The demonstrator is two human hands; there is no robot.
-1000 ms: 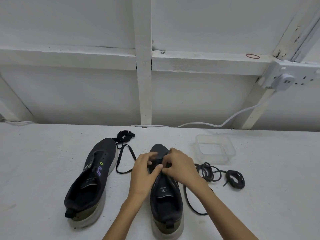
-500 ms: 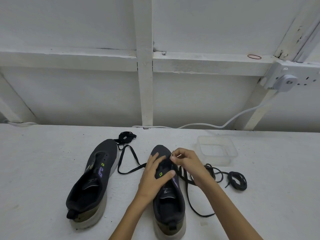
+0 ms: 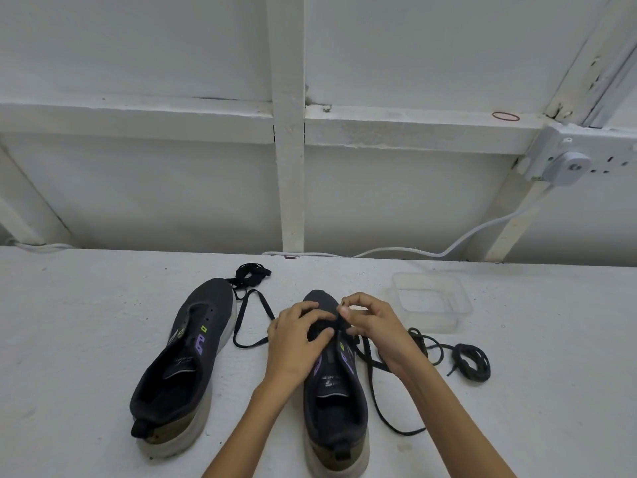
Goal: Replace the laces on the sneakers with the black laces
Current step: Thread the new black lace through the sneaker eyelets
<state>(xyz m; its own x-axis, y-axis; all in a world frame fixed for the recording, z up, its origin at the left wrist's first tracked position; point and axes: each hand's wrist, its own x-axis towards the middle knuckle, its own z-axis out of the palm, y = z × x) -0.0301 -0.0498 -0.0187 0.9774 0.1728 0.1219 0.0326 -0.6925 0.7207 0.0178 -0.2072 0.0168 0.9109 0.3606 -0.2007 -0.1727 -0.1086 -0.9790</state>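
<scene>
Your left hand curls over the forefoot of the nearer sneaker, gripping it on the table. The sneaker's long axis runs straight away from you, toe toward the wall, heel nearest you. Your right hand pinches the black lace end just above the toe.

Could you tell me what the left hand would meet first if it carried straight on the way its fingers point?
Probably the right hand: the left hand, holding the sneaker by its front, points across at the fingertips pinching the lace, with hardly any gap, though depth is unclear.
</scene>
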